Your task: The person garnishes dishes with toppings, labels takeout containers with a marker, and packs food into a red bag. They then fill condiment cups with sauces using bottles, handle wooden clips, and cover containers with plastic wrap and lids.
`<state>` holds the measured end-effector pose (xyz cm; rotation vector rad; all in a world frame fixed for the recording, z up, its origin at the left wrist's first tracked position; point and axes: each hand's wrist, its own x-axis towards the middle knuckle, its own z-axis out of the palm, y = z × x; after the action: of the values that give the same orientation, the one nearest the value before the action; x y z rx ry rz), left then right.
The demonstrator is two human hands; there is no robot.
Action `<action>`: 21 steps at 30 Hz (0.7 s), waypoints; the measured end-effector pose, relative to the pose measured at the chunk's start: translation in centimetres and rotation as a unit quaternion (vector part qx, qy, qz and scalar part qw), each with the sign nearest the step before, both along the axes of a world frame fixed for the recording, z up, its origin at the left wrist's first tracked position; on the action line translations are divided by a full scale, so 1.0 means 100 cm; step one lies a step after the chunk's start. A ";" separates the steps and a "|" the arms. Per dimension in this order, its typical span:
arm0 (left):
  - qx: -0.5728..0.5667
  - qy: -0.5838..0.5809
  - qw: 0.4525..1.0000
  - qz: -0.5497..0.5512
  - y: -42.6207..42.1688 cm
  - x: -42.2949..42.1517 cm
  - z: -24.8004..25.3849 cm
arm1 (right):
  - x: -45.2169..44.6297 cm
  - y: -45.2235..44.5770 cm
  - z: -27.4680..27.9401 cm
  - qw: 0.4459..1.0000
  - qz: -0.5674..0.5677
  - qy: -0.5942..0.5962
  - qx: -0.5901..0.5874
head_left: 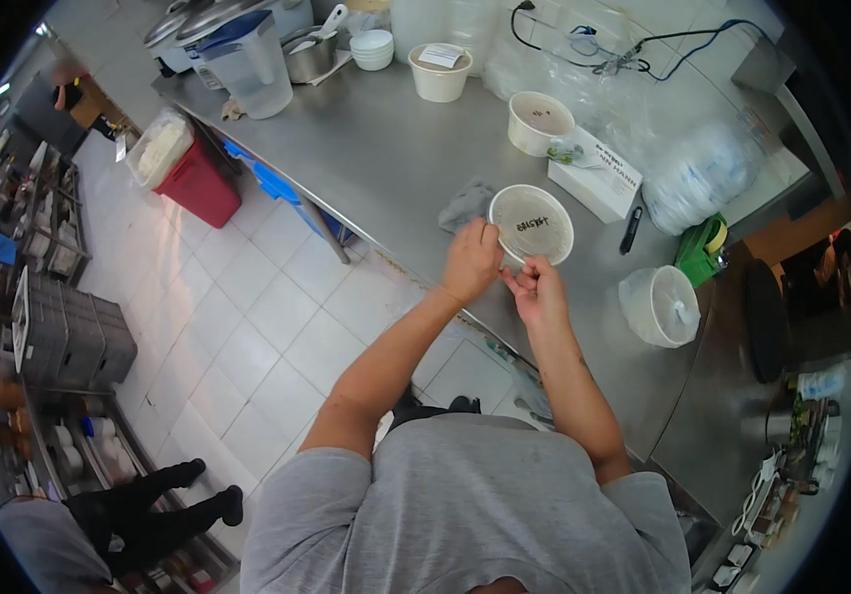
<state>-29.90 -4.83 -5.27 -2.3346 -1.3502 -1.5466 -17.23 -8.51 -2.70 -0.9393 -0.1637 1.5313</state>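
A round white takeout bowl (534, 243) with a translucent lid and dark handwriting on top stands near the counter's front edge. My left hand (472, 262) is closed at the bowl's left rim, its fingers bent against the edge. At the front rim, my right hand (539, 290) pinches the lid's edge with thumb and fingers. Just behind my left hand lies a crumpled grey cloth (466, 205). To the right sits a white tub (659, 306) wrapped in a clear plastic bag.
Two more white bowls (541, 124) (439, 74) stand further back. A white box (596, 181), a black marker (631, 230) and a green tape dispenser (700, 252) are to the right. A clear pitcher (252, 74) stands at the far left; another person (119, 530) is lower left.
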 end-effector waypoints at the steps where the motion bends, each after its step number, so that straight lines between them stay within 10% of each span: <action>1: 0.002 0.017 1.000 -0.005 0.000 0.000 0.001 | 0.002 0.001 0.001 1.000 0.001 -0.008 -0.006; 6: -0.033 0.051 0.997 -0.049 -0.005 0.001 0.010 | 0.017 0.000 0.006 0.999 0.011 -0.030 -0.006; 12: -0.215 -0.234 0.943 -0.101 -0.032 0.008 0.008 | 0.017 -0.001 0.018 1.000 -0.010 -0.015 -0.016; 21: -0.103 -0.119 0.983 -0.095 -0.018 0.013 -0.001 | 0.025 -0.006 0.010 1.000 0.013 -0.020 -0.007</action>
<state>-28.60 -6.60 -5.32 -2.5335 -1.4325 -1.8777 -14.77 -9.12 -1.66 -0.9825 -0.1937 1.5399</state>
